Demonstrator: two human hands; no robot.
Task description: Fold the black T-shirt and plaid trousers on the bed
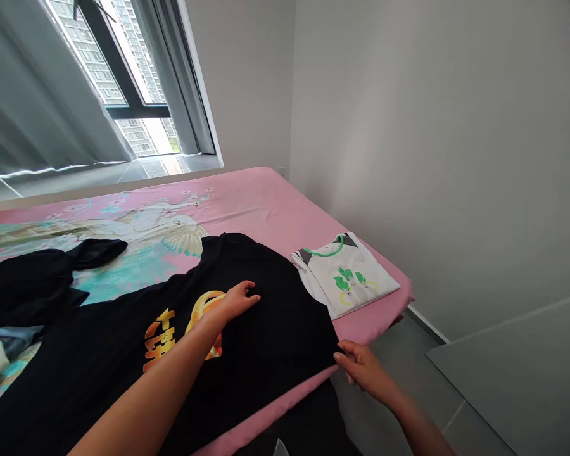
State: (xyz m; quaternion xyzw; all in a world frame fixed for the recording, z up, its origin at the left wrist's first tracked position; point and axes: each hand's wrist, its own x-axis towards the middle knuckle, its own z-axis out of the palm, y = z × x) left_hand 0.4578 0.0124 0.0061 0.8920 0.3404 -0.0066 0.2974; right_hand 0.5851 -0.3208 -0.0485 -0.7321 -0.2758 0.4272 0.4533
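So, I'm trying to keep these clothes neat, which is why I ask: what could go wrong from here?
The right hand pinches the edge of the black shirt, which lies right up against the folded white shirt; a tug might drag or rumple that fold. The white shirt also lies close to the edge of the bed, so a knock could perhaps send it to the floor.

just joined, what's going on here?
A black shirt lies spread on a pink bed. The person's right hand pinches its edge; the left hand is over its front, contact unclear. A folded white shirt lies beside it, with more dark clothing at picture left.
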